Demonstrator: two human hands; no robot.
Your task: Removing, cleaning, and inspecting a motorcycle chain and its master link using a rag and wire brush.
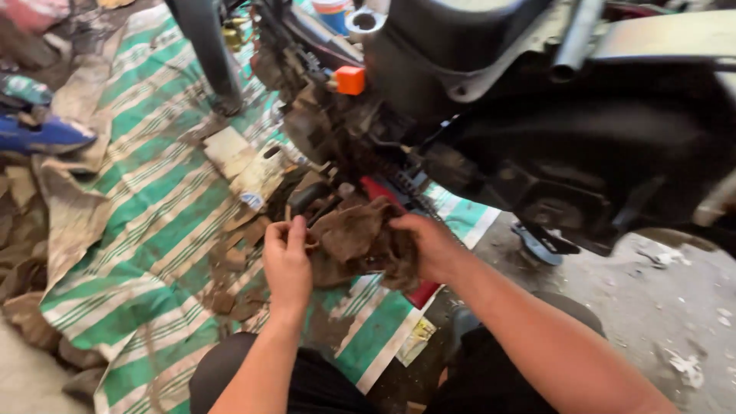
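- Both hands are at a dirty brown rag (360, 241), held up in front of the person's knees and just short of the underside of a motorcycle (537, 115).
- Right hand (429, 245) is closed on the rag's right edge, fingers buried in the cloth; left hand (287, 264) has its fingers loosely curled at the rag's left edge, thumb up, touching it rather than clenching it.
- Judging by the bunched cloth between the palms, the step in hand looks like wiping or rubbing grime off with the rag; whether some small part is wrapped inside it cannot be told.
- Any next move would call for a firmer left-hand grip, since the cloth sags between the hands.
- Just beyond the rag sit a red part (379, 190) and the drive chain (406, 184); farther up from the hands is an orange cap (350, 80).
- Beneath the hands lies a green-and-white striped tarp (146, 230), with scraps of cardboard (230, 149) beyond the left hand.
- Crowding the reach: the engine's low parts hang close above the rag.
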